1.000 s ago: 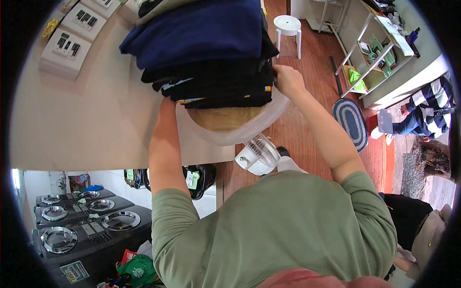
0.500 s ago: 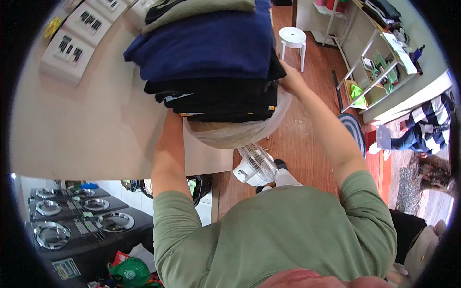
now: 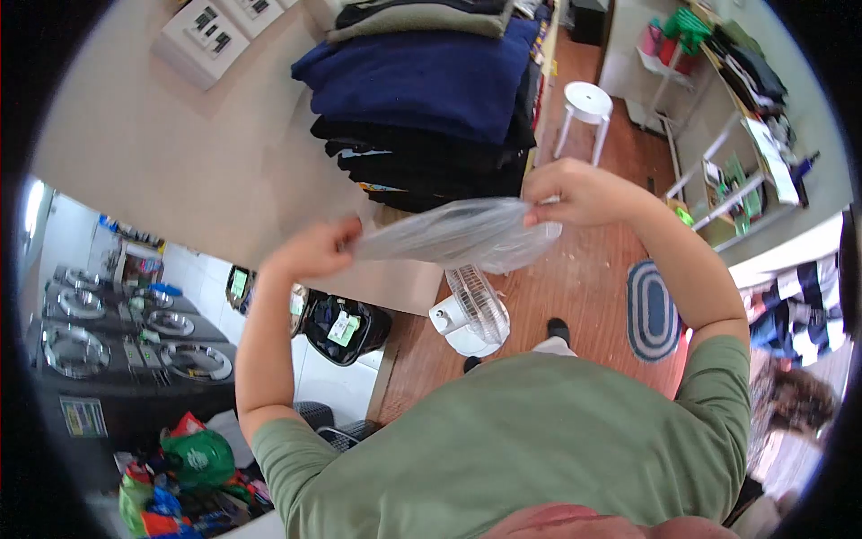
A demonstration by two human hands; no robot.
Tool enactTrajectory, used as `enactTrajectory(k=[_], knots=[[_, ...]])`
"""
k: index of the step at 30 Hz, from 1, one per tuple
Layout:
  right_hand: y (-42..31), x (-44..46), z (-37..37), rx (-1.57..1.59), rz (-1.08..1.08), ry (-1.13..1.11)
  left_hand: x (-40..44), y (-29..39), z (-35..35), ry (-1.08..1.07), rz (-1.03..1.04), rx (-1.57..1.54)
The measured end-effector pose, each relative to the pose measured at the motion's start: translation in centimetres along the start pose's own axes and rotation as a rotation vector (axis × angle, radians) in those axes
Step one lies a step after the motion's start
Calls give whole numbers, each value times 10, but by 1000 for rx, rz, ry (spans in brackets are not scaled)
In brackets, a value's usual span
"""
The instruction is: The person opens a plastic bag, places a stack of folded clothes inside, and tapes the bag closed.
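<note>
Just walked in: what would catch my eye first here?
Probably the clear plastic held between the left hand and the right hand, near the picture's middle. Beyond it, a tall stack of folded clothes, mostly navy and black, stands on the beige table. Lower down, a white fan stands on the wooden floor.

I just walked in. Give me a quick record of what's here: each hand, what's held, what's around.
Left hand: gripping one end of the plastic
Right hand: gripping the other end
Held: clear plastic, stretched between both hands
Beyond the plastic: stack of folded clothes on a table; navy and black pieces among them
On the floor: white fan, white stool, oval striped rug
</note>
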State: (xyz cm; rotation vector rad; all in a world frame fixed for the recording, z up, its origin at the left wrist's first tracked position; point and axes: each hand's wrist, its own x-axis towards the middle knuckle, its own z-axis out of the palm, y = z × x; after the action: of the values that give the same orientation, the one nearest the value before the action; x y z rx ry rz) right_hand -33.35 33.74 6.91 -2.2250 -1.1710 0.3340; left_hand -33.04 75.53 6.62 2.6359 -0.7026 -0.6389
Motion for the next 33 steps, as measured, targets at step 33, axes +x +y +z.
enactTrajectory(k=[33], knots=[[25, 238, -286, -389, -1470, -346, 92, 255, -70, 1072, -678, 210]])
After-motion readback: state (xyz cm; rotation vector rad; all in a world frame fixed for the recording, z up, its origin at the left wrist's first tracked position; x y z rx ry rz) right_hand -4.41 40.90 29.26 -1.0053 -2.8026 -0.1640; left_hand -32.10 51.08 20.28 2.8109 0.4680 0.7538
